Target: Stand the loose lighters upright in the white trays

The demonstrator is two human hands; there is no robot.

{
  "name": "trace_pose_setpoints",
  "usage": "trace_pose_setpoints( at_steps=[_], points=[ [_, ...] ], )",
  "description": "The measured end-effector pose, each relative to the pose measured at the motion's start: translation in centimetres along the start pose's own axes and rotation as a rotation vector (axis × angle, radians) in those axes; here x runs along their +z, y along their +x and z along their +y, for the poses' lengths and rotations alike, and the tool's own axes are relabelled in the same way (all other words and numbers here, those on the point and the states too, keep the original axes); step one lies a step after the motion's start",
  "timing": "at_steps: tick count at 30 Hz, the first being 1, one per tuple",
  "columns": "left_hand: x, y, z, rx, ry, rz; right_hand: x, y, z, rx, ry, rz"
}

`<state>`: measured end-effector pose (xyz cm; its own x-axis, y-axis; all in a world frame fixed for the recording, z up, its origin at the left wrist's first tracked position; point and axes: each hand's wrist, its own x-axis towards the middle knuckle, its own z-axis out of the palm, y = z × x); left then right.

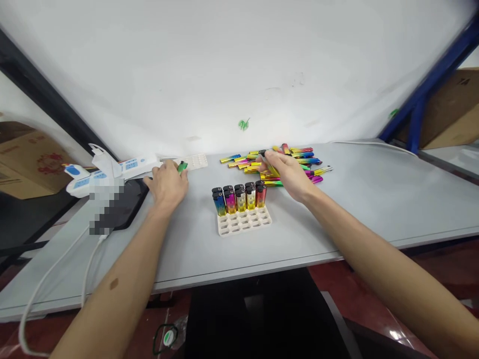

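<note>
A cream slotted tray (pixel 245 223) sits mid-table with several upright rainbow-coloured lighters (pixel 239 197) in its far rows. Behind it lies a loose pile of lighters (pixel 299 157). My right hand (pixel 288 172) rests on the pile, fingers closed round one lighter with a black cap. My left hand (pixel 166 184) lies left of the tray, fingers curled on a small green item (pixel 182 167). Beyond the left hand lies a second flat white tray (pixel 196 160).
A white power strip (pixel 112 172) and a black pad (pixel 125 204) lie at the left, with white cables trailing over the table's front edge. Cardboard boxes stand at far left and far right. A blue frame post rises at right.
</note>
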<state>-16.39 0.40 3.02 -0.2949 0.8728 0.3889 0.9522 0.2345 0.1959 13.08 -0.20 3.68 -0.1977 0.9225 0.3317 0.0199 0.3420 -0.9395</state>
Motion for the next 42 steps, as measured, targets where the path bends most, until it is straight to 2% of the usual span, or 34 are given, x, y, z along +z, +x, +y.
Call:
trace_pose_setpoints(
  at_steps=[4, 7, 9, 13, 19, 21, 25, 31, 37, 42],
  points=[
    [0.9, 0.0, 0.6, 0.221, -0.082, -0.052, -0.6, -0.6, -1.9, -0.165, -0.076, 0.009],
    [1.6, -0.2, 1.2, 0.406, -0.200, -0.133, -1.1, -1.0, -3.0, -0.219, 0.003, 0.002],
    [2.0, -0.5, 1.8, 0.464, -0.238, -0.176, -1.1, -1.3, -3.5, -0.237, 0.043, -0.033],
    [2.0, -1.0, 2.7, 0.502, -0.280, -0.226, 0.7, -2.7, -3.9, -0.309, -0.036, -0.079],
    [2.0, -1.3, 3.0, 0.531, -0.357, -0.237, 5.2, -5.1, -1.7, -0.692, -0.487, -0.085],
    [2.1, -1.3, 3.0, 0.549, -0.379, -0.208, 6.1, -5.5, -1.0, -0.723, -0.614, -0.140],
    [2.1, -1.5, 3.1, 0.572, -0.398, -0.177, 6.8, -5.6, -0.4, -0.704, -0.745, -0.190],
    [2.0, -1.6, 3.4, 0.596, -0.477, -0.155, 7.0, -5.7, -0.9, -0.925, -0.925, -0.099],
    [2.0, -1.7, 3.7, 0.590, -0.574, -0.107, 7.0, -5.7, -0.6, -0.901, -1.066, -0.120],
    [1.8, -1.9, 3.7, 0.581, -0.614, -0.149, 6.3, -5.4, -0.8, -0.785, -0.939, -0.147]
  ],
)
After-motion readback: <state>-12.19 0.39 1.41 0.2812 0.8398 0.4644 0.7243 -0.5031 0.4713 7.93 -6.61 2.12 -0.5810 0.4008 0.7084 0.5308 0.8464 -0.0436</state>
